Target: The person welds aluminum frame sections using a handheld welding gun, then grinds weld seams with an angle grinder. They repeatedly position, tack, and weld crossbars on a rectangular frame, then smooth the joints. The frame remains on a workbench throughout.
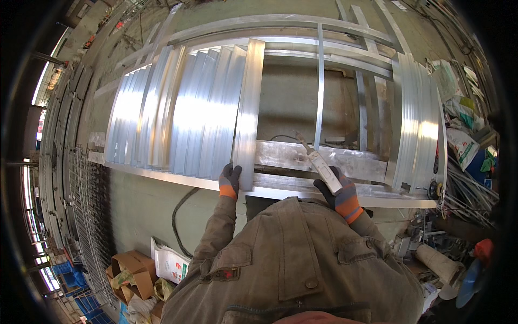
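Note:
Gloved in dark grey and orange, my left hand (pixel 229 182) is closed at the near end of a long shiny metal slat (pixel 250 102). This slat lies at the right edge of a row of similar slats (pixel 202 108), across a metal frame (pixel 280 193). In my right hand (pixel 347 198), gloved alike, is a whitish oblong tool with a narrow tip (pixel 324 171). Its tip points away and to the left, over the frame's near flat bar (pixel 280 155). The tool's exact kind cannot be made out.
More slats (pixel 415 124) lie at the frame's right end. A thin upright bar (pixel 320 81) crosses the open middle. Metal lengths (pixel 469 189) and bags (pixel 463 146) crowd the right. A cardboard box (pixel 132 270) stands at lower left near a dark cable (pixel 175 218).

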Tool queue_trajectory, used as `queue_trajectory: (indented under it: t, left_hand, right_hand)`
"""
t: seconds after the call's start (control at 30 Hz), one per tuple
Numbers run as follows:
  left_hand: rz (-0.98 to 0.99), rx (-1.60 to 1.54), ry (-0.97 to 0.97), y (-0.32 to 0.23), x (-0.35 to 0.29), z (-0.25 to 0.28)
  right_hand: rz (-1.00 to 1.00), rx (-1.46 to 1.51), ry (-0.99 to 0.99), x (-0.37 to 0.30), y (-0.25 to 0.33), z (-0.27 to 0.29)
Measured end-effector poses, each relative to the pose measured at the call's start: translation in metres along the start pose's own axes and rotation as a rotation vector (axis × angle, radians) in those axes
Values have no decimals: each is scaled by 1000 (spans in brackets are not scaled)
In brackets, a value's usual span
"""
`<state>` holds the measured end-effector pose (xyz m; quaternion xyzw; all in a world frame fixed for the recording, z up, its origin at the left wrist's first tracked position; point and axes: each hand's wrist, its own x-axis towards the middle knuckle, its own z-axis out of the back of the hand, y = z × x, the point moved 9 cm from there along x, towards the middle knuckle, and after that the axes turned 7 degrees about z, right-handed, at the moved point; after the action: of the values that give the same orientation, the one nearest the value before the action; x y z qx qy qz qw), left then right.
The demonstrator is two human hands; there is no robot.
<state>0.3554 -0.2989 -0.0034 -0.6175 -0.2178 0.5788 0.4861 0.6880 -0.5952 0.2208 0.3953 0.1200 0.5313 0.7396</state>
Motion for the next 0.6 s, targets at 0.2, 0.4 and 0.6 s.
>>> queue_trajectory:
  t: [0.2, 0.4, 0.6]
  left_hand:
    - [-44, 126, -12, 9, 20, 6]
    - [-39, 92, -62, 21, 38, 6]
    - [-49, 111, -55, 22, 40, 7]
  right_hand:
    - [-22, -15, 50, 1, -4, -11]
    - [-54, 32, 15, 0, -3, -10]
    - [-72, 53, 21, 0, -5, -12]
